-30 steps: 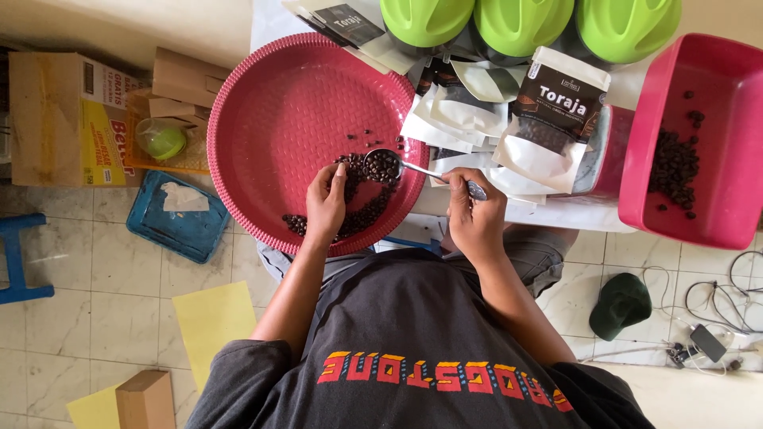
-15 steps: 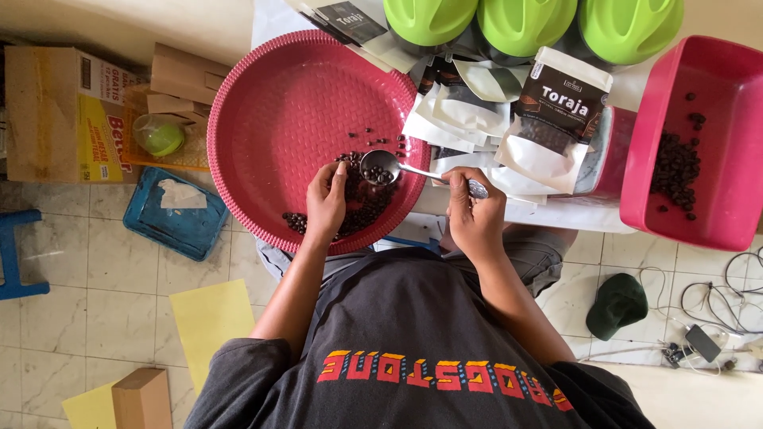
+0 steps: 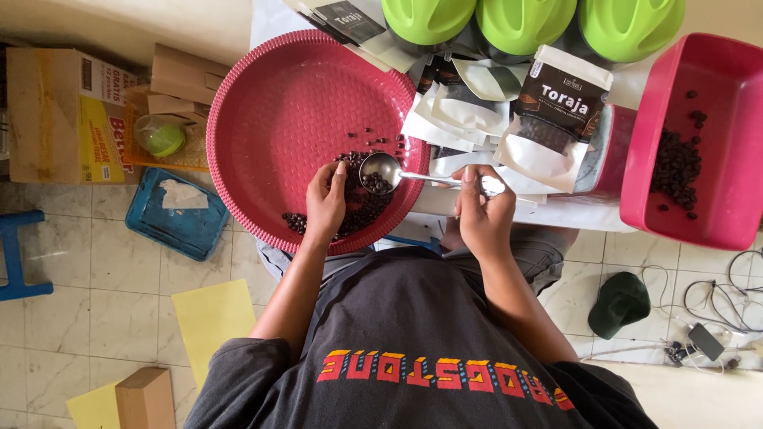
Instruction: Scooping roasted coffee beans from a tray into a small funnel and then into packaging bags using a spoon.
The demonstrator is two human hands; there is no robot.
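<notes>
Right hand (image 3: 482, 218) pinches metal spoon (image 3: 389, 171) handle — bowl approx. half full of beans (image 3: 362, 208). Left hand (image 3: 326, 202), fingers together, rests on bean pile in round red tray (image 3: 294, 111) — most beans unscooped.

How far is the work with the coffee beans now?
Done: some beans lie in the rectangular pink tub. In hand: the right hand holds a metal spoon with a few beans over the round pink tray; the left hand rests on the bean pile. Left: that pile.
</notes>
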